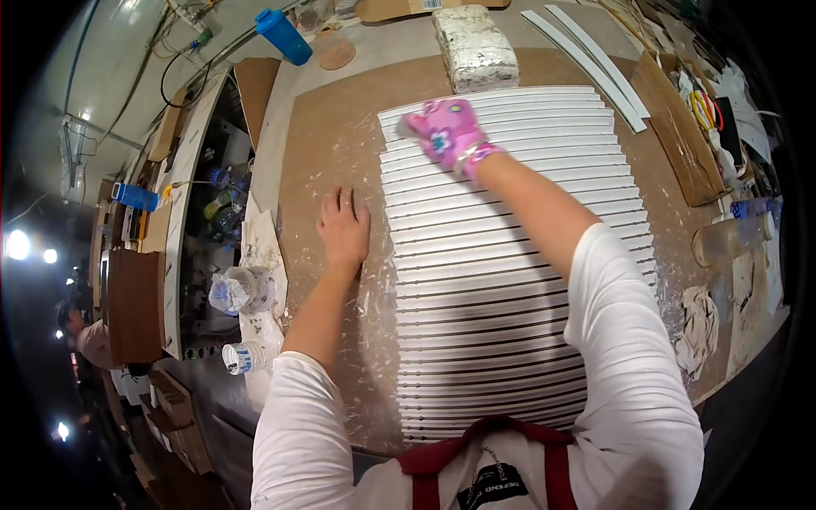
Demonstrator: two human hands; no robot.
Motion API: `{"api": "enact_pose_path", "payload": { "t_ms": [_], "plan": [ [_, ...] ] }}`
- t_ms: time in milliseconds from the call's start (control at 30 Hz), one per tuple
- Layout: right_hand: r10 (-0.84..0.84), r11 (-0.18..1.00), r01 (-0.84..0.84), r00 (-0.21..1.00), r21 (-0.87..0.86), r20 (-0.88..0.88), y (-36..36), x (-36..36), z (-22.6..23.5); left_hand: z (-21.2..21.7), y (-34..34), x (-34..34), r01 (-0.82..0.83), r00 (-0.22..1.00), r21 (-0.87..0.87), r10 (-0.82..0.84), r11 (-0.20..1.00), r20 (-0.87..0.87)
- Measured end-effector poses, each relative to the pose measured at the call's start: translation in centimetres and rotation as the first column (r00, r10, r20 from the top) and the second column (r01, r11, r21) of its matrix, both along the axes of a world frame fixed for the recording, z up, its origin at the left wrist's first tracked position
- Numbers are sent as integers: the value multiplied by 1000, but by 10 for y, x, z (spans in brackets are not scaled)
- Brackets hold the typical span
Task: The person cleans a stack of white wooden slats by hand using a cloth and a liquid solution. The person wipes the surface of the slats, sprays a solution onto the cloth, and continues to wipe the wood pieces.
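Observation:
My left hand (343,228) is bare and rests palm down on the brown board (327,127), fingers stretched, left of the slats. On my right hand (446,136) is a pink glove with a flower print. Its fingers are curled over the far left ends of the white slats (510,225), and a small greyish patch shows at its left edge; what it holds is blurred and mostly hidden. The narrow white slats lie side by side in a long stack of rows running from the far side toward my body, with thin dark gaps between them.
Beyond the slats stands a whitish wrapped block (478,53). Two white strips (595,64) and a cardboard tool box (684,127) lie at right, near a plastic bottle (731,240) and crumpled cloth (699,327). At left are a blue bottle (285,38) and white cup (242,358).

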State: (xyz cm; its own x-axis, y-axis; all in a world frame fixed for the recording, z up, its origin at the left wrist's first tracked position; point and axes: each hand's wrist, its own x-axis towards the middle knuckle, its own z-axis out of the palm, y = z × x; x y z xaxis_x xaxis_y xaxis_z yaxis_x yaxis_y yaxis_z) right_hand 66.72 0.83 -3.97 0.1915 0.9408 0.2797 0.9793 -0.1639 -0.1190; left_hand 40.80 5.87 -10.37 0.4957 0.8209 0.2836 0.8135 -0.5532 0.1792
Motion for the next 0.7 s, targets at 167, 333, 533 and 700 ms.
{"api": "enact_pose_path", "payload": {
  "t_ms": [167, 333, 533, 700],
  "plan": [
    [-283, 955, 292, 947, -44, 150, -105, 108, 9, -4, 5, 2, -8, 1000, -33, 8, 999, -15],
    [-499, 788, 540, 841, 294, -209, -202, 252, -25, -5, 6, 5, -7, 1000, -18, 6, 1000, -28],
    [151, 543, 746, 365, 386, -919, -205, 332, -66, -8, 5, 2, 41, 999, 33, -40, 999, -13],
    [156, 666, 701, 203, 254, -967, -173, 305, -69, -2, 7, -4, 67, 998, -15, -67, 998, 7]
  ]
}}
